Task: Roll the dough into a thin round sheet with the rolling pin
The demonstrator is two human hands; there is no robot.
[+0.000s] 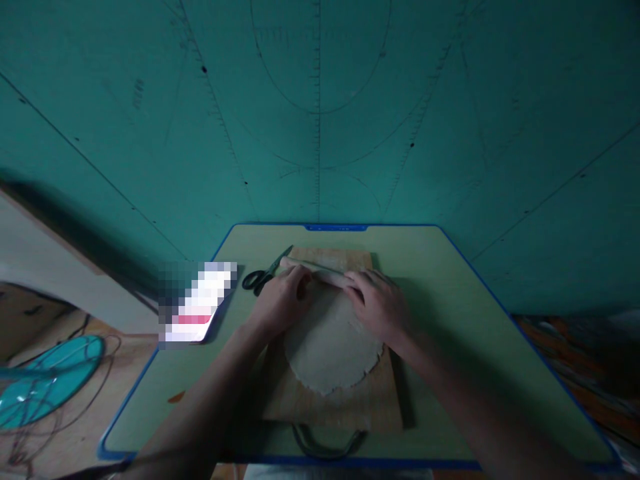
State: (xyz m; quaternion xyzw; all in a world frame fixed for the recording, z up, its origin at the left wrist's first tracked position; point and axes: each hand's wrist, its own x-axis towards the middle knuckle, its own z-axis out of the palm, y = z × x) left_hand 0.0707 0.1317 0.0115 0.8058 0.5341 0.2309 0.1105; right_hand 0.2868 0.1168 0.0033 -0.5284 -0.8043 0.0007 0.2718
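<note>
Nearest lay a pale wooden board [345, 407] on the green blue-edged worktop [450, 320], carrying a flat round sheet of dough [330, 353]. Both the left hand [283, 300] and right hand [377, 303] curled their fingers over the dough's rolled far edge. Black-handled scissors [263, 275] lay just beside the left hand.

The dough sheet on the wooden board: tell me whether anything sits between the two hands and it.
Nothing visible does. The left hand and right hand both rest directly on the far edge of the dough sheet, which looks rolled up there. The scissors lie apart, left of the wooden board.
</note>
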